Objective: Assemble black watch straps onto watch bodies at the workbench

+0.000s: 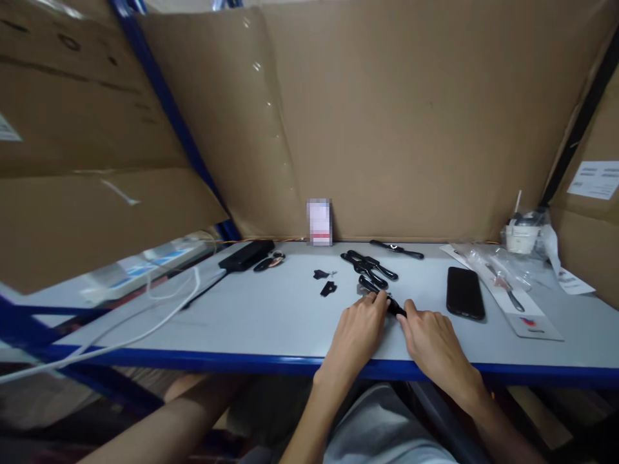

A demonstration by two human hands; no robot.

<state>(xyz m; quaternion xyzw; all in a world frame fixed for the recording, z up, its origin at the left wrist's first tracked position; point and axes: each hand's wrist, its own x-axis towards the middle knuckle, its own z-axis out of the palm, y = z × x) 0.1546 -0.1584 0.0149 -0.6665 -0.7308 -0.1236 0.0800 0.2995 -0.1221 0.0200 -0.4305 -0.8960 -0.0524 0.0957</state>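
My left hand point(363, 322) and my right hand point(432, 335) are both closed on a black two-handled tool that looks like a spokeshave point(394, 307), held near the table's front edge. My left fingers cover its middle, while my right fingers grip its near right end. Just beyond my left hand lies a small pile of similar black spokeshaves point(370, 265). Another spokeshave point(396, 249), with bright metal at its centre, rests farther back. To the left of the pile are two small flat black parts, one point(329, 288) nearer and one point(320, 274) behind it.
A dark phone point(465, 293) lies right of my hands, beside a carded package point(525, 316). A lit phone point(320, 222) leans on the back cardboard. At left are a black box point(246, 255), keys point(269, 261), a power strip point(145, 267) and white cables point(164, 314). A wrapped cup point(522, 235) stands at right.
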